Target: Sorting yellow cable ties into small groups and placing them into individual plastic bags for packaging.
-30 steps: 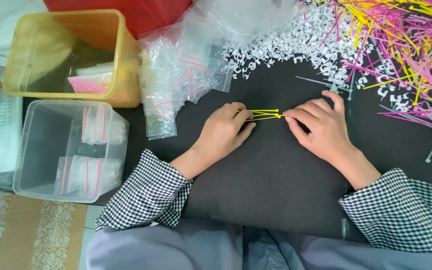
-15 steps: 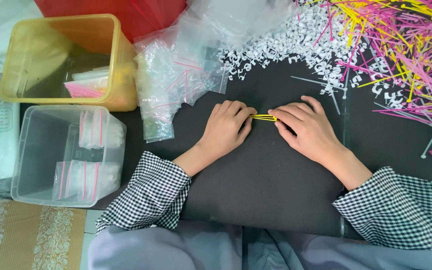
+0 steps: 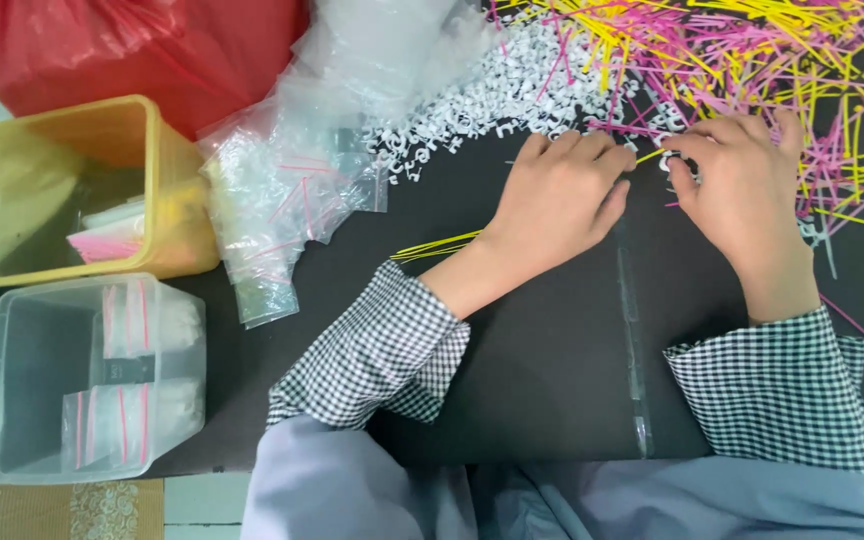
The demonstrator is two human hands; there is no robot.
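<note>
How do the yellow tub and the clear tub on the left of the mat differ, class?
The yellow tub is tinted and sits farther from the person; the clear tub is see-through and nearer. The yellow tub holds a pink-edged stack leaning on its wall; the clear tub holds small filled bags with pink stripes. Both are open and lidless.

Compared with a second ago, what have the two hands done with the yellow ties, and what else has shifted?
Both hands let go of the yellow tie bundle, which now lies on the black mat beside the left wrist. The left hand and right hand have moved up to the heap of white clips and pink and yellow ties, fingers picking there. The yellow bin, clear tub and zip bags are unchanged.
</note>
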